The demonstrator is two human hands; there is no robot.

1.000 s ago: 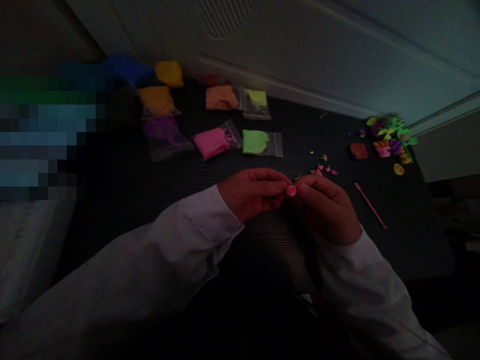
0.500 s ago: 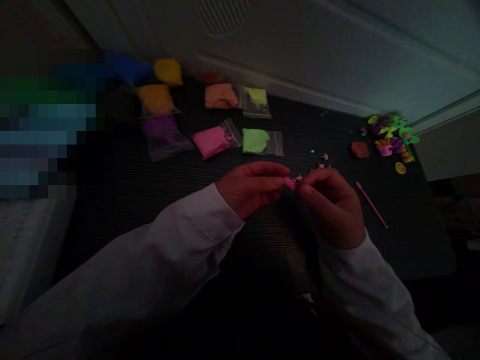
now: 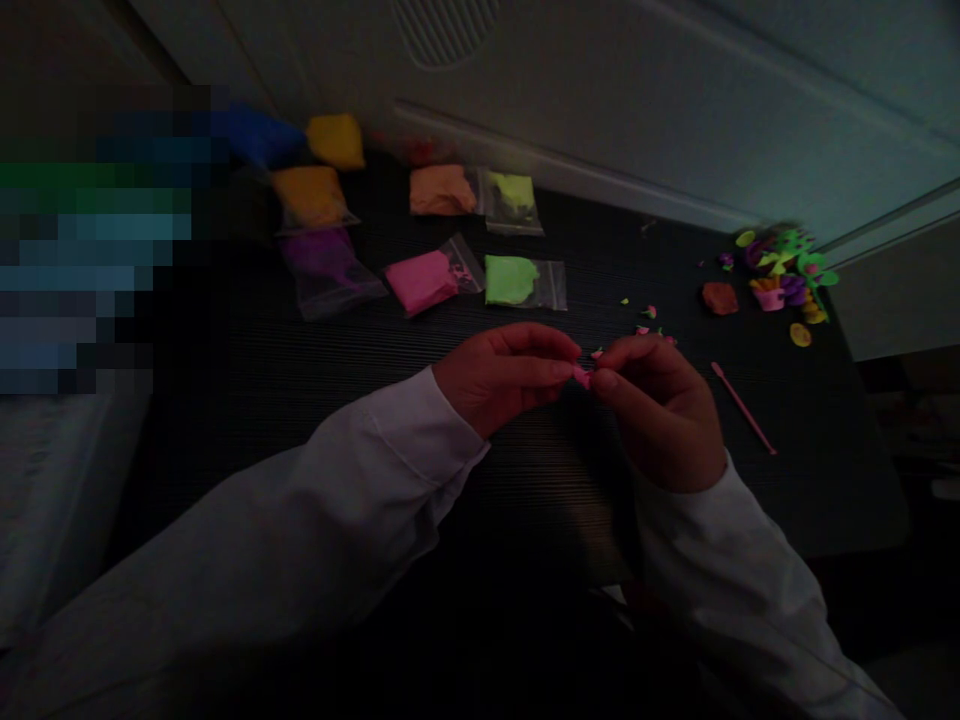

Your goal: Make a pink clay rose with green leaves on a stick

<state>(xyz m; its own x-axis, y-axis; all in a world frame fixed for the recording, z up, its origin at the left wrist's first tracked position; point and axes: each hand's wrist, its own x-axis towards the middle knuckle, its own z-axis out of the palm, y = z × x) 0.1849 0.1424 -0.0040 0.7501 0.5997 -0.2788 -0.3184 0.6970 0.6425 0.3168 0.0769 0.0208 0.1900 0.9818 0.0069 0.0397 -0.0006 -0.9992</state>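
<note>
Between the fingertips of both hands is a small piece of pink modelling clay (image 3: 583, 378). My left hand (image 3: 510, 372) pinches it from the left with thumb and fingers. From the right, the thumb and forefinger of my right hand (image 3: 660, 405) close on its other side; the fingers cover part of it. Just beyond the fingertips on the dark table lie several tiny pink clay flowers (image 3: 649, 312) with green bits. A pink modelling tool (image 3: 744, 408) rests on the table to the right of my right hand.
Beyond my hands lie bags of pink clay (image 3: 424, 283), green clay (image 3: 511, 281), purple clay (image 3: 322, 257) and several other colours. A reddish-brown lump (image 3: 720, 298) sits near a cluster of coloured clay figures (image 3: 787, 270) at the right. A pale panel (image 3: 600, 130) bounds the table's back.
My right hand has moved slightly left, so its fingertips now meet the pink clay that my left hand holds. The bags and tool stay where they were.
</note>
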